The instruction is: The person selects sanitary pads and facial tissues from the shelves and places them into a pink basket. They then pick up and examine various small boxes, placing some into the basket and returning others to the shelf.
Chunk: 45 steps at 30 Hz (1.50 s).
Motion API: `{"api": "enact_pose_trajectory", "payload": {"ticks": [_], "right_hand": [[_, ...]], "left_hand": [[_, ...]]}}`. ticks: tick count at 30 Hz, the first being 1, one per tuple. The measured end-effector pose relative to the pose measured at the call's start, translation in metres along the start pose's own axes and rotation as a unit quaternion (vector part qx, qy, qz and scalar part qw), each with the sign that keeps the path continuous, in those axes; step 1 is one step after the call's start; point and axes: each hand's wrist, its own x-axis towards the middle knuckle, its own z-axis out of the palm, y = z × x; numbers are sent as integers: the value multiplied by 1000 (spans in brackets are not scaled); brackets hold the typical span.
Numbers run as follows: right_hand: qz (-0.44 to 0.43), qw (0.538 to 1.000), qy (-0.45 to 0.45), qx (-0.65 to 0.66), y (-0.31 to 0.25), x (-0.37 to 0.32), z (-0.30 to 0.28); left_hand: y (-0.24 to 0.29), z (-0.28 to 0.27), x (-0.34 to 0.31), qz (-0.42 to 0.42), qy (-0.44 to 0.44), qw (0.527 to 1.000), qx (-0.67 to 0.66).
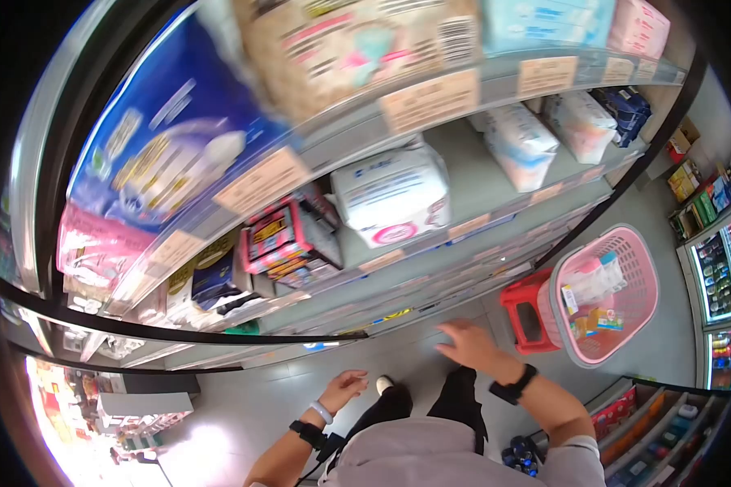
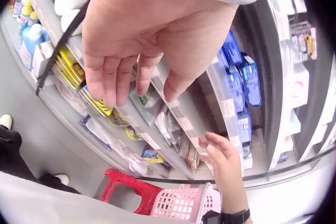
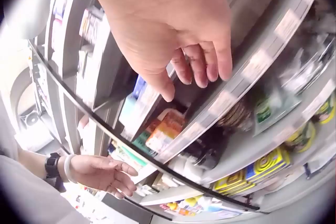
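My left hand (image 1: 345,391) hangs in front of my body, fingers loosely bent and nothing in them. In the left wrist view, its palm (image 2: 152,29) shows with relaxed fingers pointing down at the shelves. The right hand (image 1: 475,351) is held out over the floor between the shelf and the basket, also holding nothing. Its relaxed fingers (image 3: 197,66) overlap a shelf edge in the right wrist view. To its right, a pink basket (image 1: 643,276) sits on a red stool (image 1: 548,339). Inside the basket lie a white plastic-wrapped pack (image 1: 605,280) and a small orange box (image 1: 605,319).
A tall shelf unit stands ahead, bearing a white pack (image 1: 394,191), a pink-and-black box (image 1: 276,243) and a large blue pack (image 1: 179,138). Price labels (image 1: 430,101) line its edges. Lit drink coolers (image 1: 716,276) stand at the far right, and another goods rack (image 1: 658,430) behind right.
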Motion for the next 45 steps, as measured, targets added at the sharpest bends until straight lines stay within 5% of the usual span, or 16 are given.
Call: {"api": "enact_pose_trajectory", "payload": {"ticks": [2, 6, 9, 12, 20, 33, 37, 45], "right_hand": [[-71, 997, 36, 8, -35, 41, 48], [-76, 991, 107, 19, -105, 115, 119], [-6, 998, -35, -53, -117, 165, 174], [-61, 998, 17, 13, -111, 199, 212], [-33, 997, -16, 69, -132, 229, 226], [28, 993, -92, 65, -88, 223, 251], [14, 994, -105, -33, -136, 215, 200], [-83, 985, 145, -31, -125, 187, 218]], "left_hand": [[-25, -28, -19, -28, 33, 999, -26], [-68, -78, -59, -53, 88, 993, -60], [-98, -111, -89, -59, 132, 985, -93], [-127, -141, -115, -69, 161, 979, -105], [-157, -183, -131, -83, 178, 973, -124], [-154, -186, -115, -85, 121, 985, -88], [-140, -184, -114, -78, 111, 987, -86], [-123, -177, -81, -26, 62, 997, -23]]}}
